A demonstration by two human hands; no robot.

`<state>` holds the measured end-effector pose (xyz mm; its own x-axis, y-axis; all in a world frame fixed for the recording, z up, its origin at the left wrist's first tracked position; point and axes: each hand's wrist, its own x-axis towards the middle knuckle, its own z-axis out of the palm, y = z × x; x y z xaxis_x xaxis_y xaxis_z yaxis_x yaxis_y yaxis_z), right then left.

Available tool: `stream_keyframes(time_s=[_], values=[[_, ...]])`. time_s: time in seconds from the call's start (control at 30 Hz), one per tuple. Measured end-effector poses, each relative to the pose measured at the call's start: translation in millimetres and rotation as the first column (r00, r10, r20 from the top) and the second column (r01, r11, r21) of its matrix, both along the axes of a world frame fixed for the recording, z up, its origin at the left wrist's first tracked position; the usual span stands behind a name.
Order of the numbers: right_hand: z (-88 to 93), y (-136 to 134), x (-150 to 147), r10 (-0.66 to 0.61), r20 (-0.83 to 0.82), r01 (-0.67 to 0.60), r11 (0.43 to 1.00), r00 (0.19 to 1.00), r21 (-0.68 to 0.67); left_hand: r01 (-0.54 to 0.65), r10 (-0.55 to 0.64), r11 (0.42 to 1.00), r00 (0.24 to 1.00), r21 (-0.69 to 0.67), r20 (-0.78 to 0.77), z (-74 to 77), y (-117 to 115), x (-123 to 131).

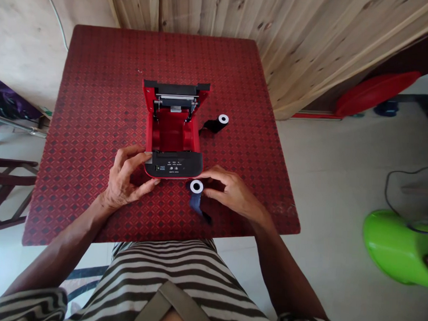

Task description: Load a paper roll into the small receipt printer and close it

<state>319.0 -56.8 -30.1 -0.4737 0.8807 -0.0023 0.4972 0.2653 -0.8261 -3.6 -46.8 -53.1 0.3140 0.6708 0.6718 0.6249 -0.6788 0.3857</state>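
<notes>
A small red and black printer (173,164) stands on the table with its lid (176,90) raised, showing an empty red bay (170,132). My left hand (126,178) grips the printer's front left corner, fingers on top and thumb at the front edge. At the front right corner, fingers of my right hand (230,189) press against the printer. The right thumb lies beside a roll (196,186) with a white end and a loose dark strip trailing towards me. Another dark roll with a white end (223,119) lies right of the printer.
The table (107,70) has a red patterned cover and stands near a plank wall (206,11). A dark wooden chair (7,184) is at left. On the floor to the right are a bright green plastic object (391,244) and a cable.
</notes>
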Motion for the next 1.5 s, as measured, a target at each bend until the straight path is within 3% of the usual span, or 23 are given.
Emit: stream_keyframes(time_s=[0.13, 0.23, 0.37, 0.47, 0.53, 0.6, 0.67, 0.83, 1.33, 1.43, 1.5], values=[[-3.2, -3, -8, 0.013, -0.025, -0.013, 1.000, 1.000, 0.008, -0.005, 0.005, 1.000, 1.000, -0.002, 0.005, 0.2, -1, 0], [6.6, -7, -8, 0.018, -0.037, -0.017, 1.000, 0.999, 0.010, -0.013, 0.013, 1.000, 1.000, -0.010, -0.010, -0.2, -2, 0], [54.7, -6, 1, 0.081, -0.046, -0.080, 0.997, 0.996, 0.021, -0.027, 0.026, 0.999, 0.999, -0.041, -0.025, -1.7, -3, -2], [93.3, 8, -4, 0.079, 0.000, -0.077, 0.979, 0.997, 0.190, -0.035, 0.033, 0.998, 0.999, -0.050, -0.025, -2.3, -3, -2], [103.0, 23, -20, 0.031, 0.079, -0.057, 0.937, 0.996, 0.345, -0.020, 0.019, 0.999, 1.000, -0.049, -0.020, -2.1, -3, -3], [98.3, 41, -42, 0.009, 0.173, -0.088, 0.886, 0.985, 0.455, 0.014, -0.014, 0.999, 1.000, -0.049, -0.003, -1.7, -3, -3], [86.0, 56, -64, 0.015, 0.298, -0.164, 0.861, 0.955, 0.482, 0.030, -0.029, 0.998, 1.000, -0.060, 0.009, -1.4, -4, -3], [67.5, 77, -92, -0.017, 0.523, -0.241, 0.875, 0.852, 0.420, 0.010, -0.010, 0.998, 1.000, -0.070, 0.004, -0.8, -5, -1], [67.8, 98, -107, 0.044, 0.709, -0.218, 0.963, 0.704, 0.157, 0.035, -0.033, 0.996, 0.999, -0.086, 0.023, -1.1, -6, -2], [65.6, 98, -107, 0.036, 0.700, -0.210, 0.964, 0.713, 0.165, 0.038, -0.036, 0.996, 0.999, -0.085, 0.024, -1.9, -6, -2], [64.8, 97, -103, 0.056, 0.644, -0.214, 0.962, 0.763, 0.170, 0.040, -0.038, 0.995, 0.999, -0.090, 0.025, -1.8, -6, -2]])
